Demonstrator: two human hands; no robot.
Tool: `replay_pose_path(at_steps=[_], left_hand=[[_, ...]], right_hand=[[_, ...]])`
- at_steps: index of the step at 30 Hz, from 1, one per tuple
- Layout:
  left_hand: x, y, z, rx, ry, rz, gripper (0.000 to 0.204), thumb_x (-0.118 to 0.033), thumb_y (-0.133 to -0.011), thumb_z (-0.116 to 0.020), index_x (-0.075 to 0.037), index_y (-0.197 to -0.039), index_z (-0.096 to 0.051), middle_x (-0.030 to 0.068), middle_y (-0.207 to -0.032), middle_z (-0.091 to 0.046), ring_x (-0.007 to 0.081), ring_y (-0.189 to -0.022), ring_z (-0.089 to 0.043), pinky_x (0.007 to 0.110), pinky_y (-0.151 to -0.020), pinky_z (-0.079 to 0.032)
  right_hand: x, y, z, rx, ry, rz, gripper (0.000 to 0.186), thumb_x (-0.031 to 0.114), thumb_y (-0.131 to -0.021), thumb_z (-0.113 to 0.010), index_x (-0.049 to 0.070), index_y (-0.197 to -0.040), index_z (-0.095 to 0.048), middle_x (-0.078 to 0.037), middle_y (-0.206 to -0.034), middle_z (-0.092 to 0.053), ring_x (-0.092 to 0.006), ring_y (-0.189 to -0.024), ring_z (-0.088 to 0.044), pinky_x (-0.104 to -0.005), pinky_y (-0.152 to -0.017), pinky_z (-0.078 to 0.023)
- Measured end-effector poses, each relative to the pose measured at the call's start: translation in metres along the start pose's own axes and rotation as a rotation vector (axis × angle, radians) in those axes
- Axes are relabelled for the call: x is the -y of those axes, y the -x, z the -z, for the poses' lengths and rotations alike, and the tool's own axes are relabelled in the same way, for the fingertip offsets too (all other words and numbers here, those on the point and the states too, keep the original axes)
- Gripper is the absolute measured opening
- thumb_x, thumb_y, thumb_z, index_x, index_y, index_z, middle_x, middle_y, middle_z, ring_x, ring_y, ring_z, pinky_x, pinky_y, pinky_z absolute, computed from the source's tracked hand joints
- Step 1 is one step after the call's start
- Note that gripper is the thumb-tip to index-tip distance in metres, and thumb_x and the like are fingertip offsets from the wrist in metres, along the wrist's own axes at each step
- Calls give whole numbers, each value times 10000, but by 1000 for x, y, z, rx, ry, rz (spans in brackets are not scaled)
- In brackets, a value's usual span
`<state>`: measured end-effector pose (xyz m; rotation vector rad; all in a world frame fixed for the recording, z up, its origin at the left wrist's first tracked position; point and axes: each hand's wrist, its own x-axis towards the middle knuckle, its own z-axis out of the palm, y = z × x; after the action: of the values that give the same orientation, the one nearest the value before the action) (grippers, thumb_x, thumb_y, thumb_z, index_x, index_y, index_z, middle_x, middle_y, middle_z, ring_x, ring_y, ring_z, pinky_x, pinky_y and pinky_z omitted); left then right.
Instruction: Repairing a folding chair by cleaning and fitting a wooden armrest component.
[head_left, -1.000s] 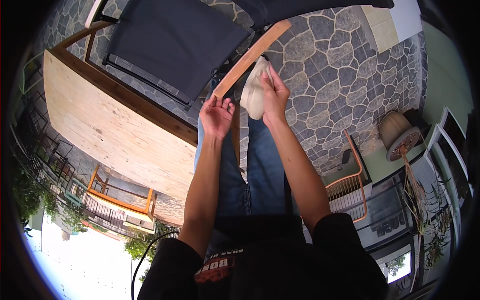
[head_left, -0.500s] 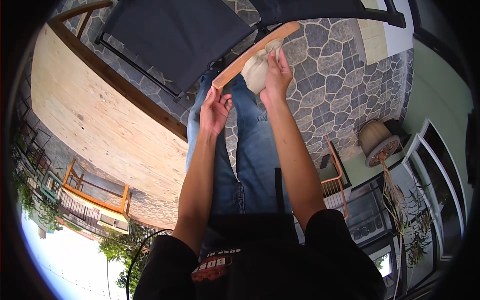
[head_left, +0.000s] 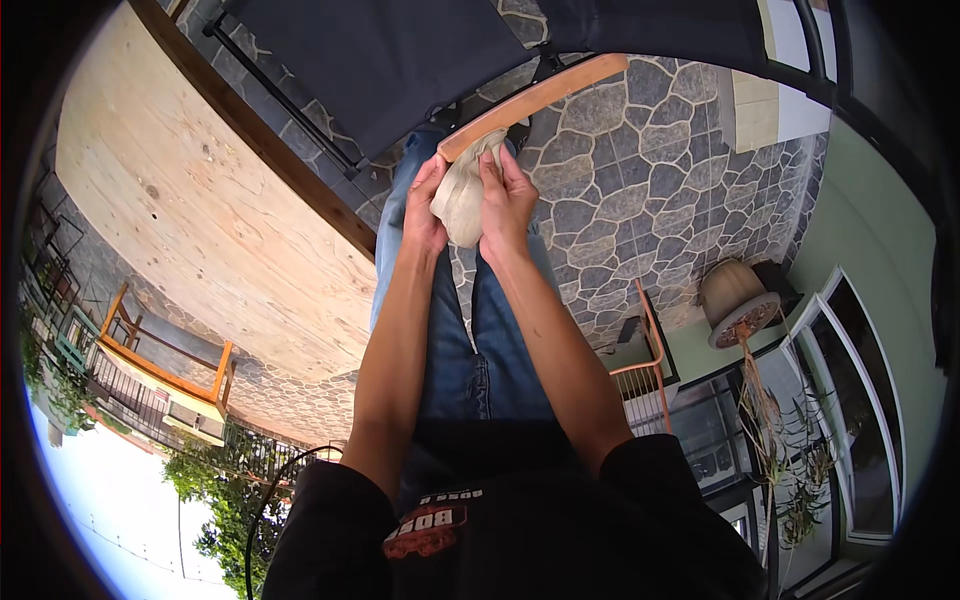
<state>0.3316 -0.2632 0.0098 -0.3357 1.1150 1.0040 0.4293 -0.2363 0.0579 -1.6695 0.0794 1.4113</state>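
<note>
A narrow reddish-brown wooden slat (head_left: 545,100) reaches from my hands away to the far right, slightly curved by the lens. At its near end, my left hand (head_left: 424,208) grips it with the fingers closed; the thumb side lies along the slat's end. A crumpled beige cloth (head_left: 460,206) hangs below that end, between both hands. My right hand (head_left: 508,208) is closed on the cloth, pressing it against the slat near the left hand. The fingertips behind the cloth are hidden.
To the left stands a large plywood-topped table (head_left: 220,210) with a dark edge. Dark fabric chairs (head_left: 370,70) are just beyond the slat. Stone-patterned floor (head_left: 650,170) spreads at right, with a potted plant (head_left: 735,300) by the green wall (head_left: 870,220).
My right hand and the cloth have slid from the slat's middle back to its near end, beside my left hand. The view has shifted slightly.
</note>
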Motion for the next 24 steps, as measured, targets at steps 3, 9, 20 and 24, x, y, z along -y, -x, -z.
replay_pose_path(at_steps=[3,9,20,24], left_hand=[[1,-1,3,35,32,11,287,-224,-1040,-604,-35,-1253,-640,92,-1164,-713,184,-1021,-698,329,-888,-578],[2,-11,22,76,59,81,252,-210,-1023,-602,-44,-1206,-650,100,-1152,-713,185,-977,-689,338,-872,-569],[4,11,-10,45,374,178,529,-458,-997,-396,-54,-1255,-619,143,-1216,-704,273,-1130,-651,453,-1032,-453],[5,14,-12,33,488,157,633,-539,-991,-338,-49,-1310,-581,154,-1235,-698,293,-1168,-645,455,-1056,-435]], right_hand=[[-1,8,2,13,94,-33,391,102,-1018,-651,-52,-1373,-600,-81,-1243,-693,-96,-1055,-646,-246,-907,-526],[9,19,15,321,474,-64,376,114,-990,-685,-40,-1330,-644,-111,-1189,-724,-128,-993,-681,-259,-893,-528],[104,-10,-68,914,1869,1052,278,133,-843,-694,69,-1109,-745,-19,-1032,-649,-241,-1085,-580,-391,-645,-573],[70,-23,-54,1076,2115,1261,189,153,-787,-706,97,-963,-743,-12,-1007,-595,-224,-1077,-555,-349,-563,-548]])
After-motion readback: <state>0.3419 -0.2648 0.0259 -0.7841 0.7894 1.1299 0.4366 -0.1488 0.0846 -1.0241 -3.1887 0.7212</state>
